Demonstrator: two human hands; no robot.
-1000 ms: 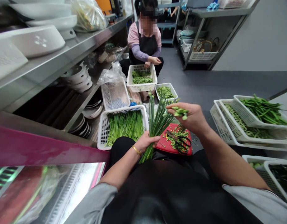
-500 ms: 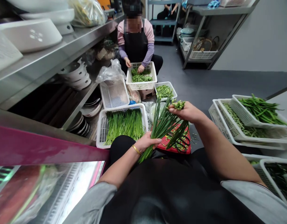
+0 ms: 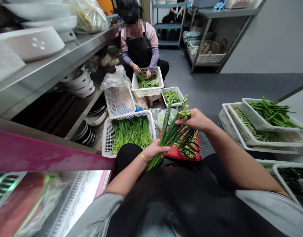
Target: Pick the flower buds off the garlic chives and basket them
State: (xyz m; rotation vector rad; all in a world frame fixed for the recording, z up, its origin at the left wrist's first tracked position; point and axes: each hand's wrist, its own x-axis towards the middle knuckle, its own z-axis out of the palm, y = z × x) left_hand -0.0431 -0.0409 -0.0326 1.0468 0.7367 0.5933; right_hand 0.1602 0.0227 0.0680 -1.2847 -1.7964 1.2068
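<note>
My left hand (image 3: 153, 150) grips the lower stems of a bunch of long green chive stalks (image 3: 170, 133) that fans up and to the right. My right hand (image 3: 197, 119) pinches the tops of some of those stalks and holds a clump of plucked green buds (image 3: 185, 114). Below the hands lies a red tray (image 3: 176, 152) covered with cut buds, with black scissors (image 3: 192, 148) on it.
A white basket of trimmed stalks (image 3: 130, 131) sits left of the tray, an empty basket (image 3: 120, 100) behind it. A person in a black apron (image 3: 140, 49) crouches over another basket (image 3: 147, 82). Stacked baskets of green stems (image 3: 263, 121) stand right. Steel shelves (image 3: 67, 62) run along the left.
My right hand dropped lower onto the stalk tops and bent them down to the right. The person opposite put both hands into their basket. The view shifted slightly.
</note>
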